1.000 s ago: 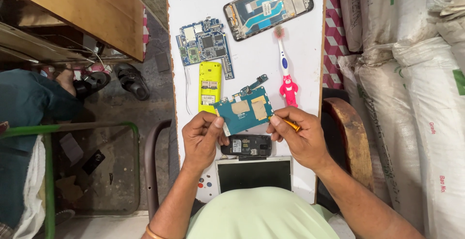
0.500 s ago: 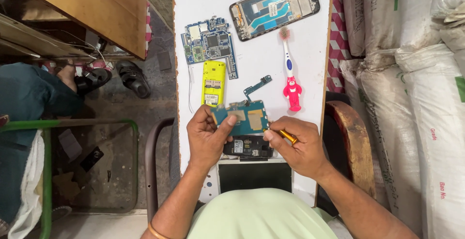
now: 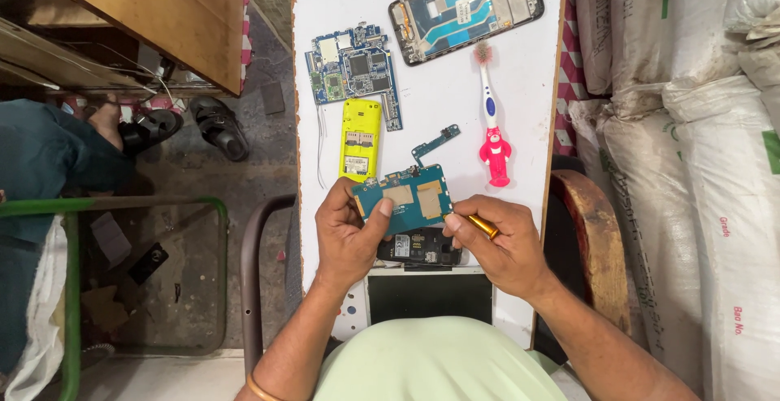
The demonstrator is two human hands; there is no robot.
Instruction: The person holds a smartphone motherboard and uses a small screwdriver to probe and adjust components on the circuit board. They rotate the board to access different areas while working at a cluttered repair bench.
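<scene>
A teal circuit board (image 3: 405, 197) with tan patches is pinched at its left edge by my left hand (image 3: 349, 234), just above the white table (image 3: 439, 117). My right hand (image 3: 504, 247) grips a small tool with a brass-coloured handle (image 3: 483, 225), its tip hidden at the board's right edge. Under the board lies a black phone part (image 3: 418, 248). A thin blue flex strip (image 3: 435, 143) sticks up from the board's top.
On the table lie a blue circuit board (image 3: 351, 74), a yellow phone body (image 3: 361, 138), an opened phone frame (image 3: 465, 9), a pink and white toothbrush (image 3: 491, 117) and a dark tablet (image 3: 429, 297). White sacks (image 3: 691, 165) stand right. Sandals (image 3: 215, 125) and another person's leg (image 3: 49, 153) are left.
Both hands have stayed together on the teal board and have lowered it slightly toward me. The view has shifted a little to the right.
</scene>
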